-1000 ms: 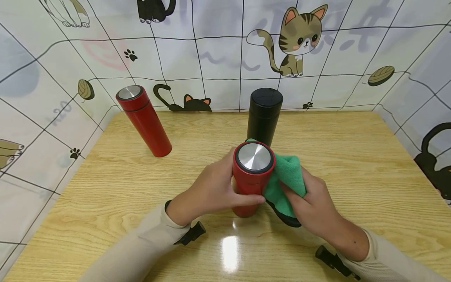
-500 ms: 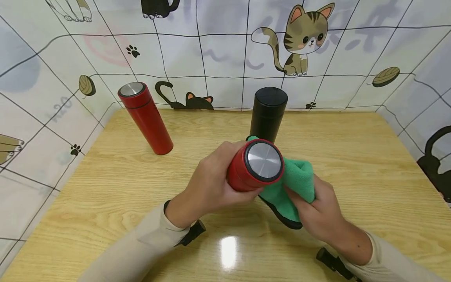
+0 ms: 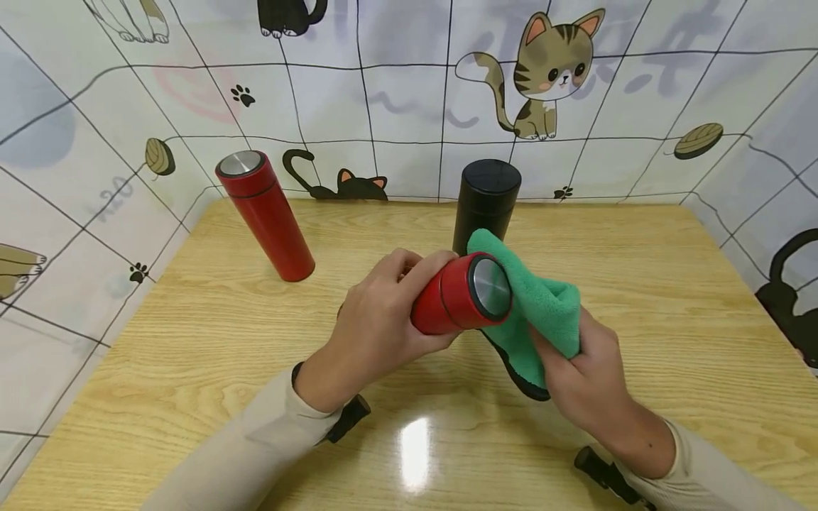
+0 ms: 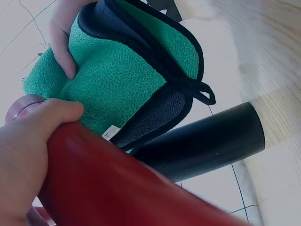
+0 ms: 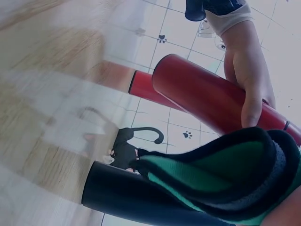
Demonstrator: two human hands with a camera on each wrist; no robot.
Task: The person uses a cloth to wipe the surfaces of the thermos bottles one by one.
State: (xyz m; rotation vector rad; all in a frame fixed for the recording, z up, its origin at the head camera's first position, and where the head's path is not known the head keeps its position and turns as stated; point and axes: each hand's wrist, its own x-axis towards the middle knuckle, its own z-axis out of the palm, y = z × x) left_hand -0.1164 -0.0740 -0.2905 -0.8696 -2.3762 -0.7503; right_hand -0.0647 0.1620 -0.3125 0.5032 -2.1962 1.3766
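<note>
My left hand (image 3: 377, 312) grips a red thermos flask (image 3: 445, 298) around its body, with the silver-topped lid (image 3: 492, 286) tilted toward the right. In my right hand (image 3: 589, 365) is a green cloth (image 3: 543, 305) with dark edging, held bunched beside the lid. Whether the cloth touches the flask is hard to tell. The left wrist view shows the cloth's grey underside (image 4: 162, 110) and a hanging loop (image 4: 207, 94). From the right wrist view, the flask's base (image 5: 164, 75) is seen raised off the table.
Behind the cloth stands a black flask (image 3: 491, 191) on the wooden table (image 3: 268, 383). Another red flask (image 3: 268, 220) stands upright at the back left. A sheet with cat drawings (image 3: 396, 106) covers the walls around the table.
The held red flask has gone from upright to tilted, its lid swinging right toward the cloth. The cloth has shifted slightly right and its upper part has risen beside the lid.
</note>
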